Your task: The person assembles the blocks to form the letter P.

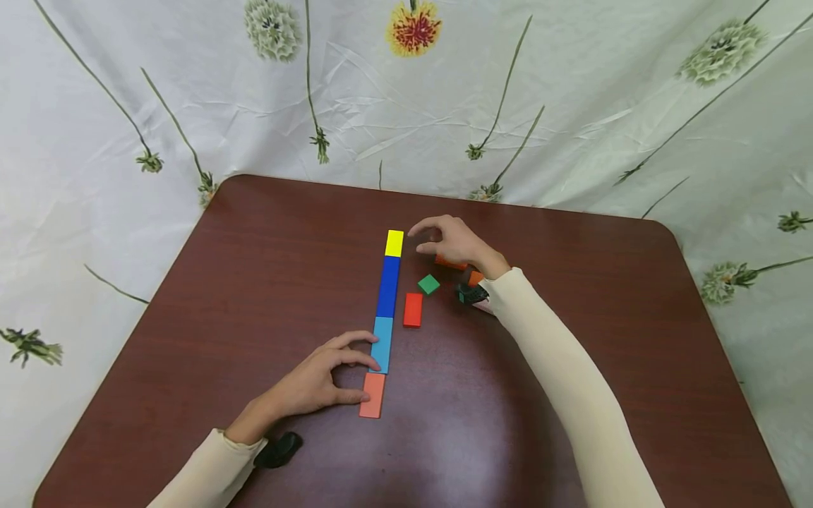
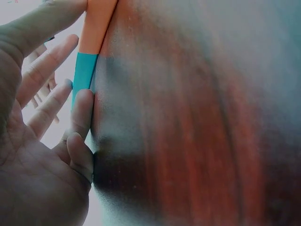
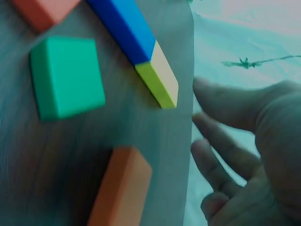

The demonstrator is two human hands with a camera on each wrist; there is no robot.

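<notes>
A straight row of blocks runs away from me: a salmon block [image 1: 372, 398], a light blue block [image 1: 382, 335], a dark blue block [image 1: 388, 286] and a yellow block [image 1: 394, 243] at the far end. My left hand [image 1: 305, 381] lies along the near part, thumb at the salmon block and fingertips on the light blue one [image 2: 85, 70]. Right of the yellow block [image 3: 160, 80], my right hand [image 1: 454, 241] hovers with thumb and fingers apart and nothing between them.
Right of the row lie a red block [image 1: 413, 310] and a green block [image 1: 428, 284]. Orange blocks [image 1: 449, 263] sit partly hidden under the right hand and wrist. A floral cloth [image 1: 356, 92] hangs behind the brown table [image 1: 286, 233].
</notes>
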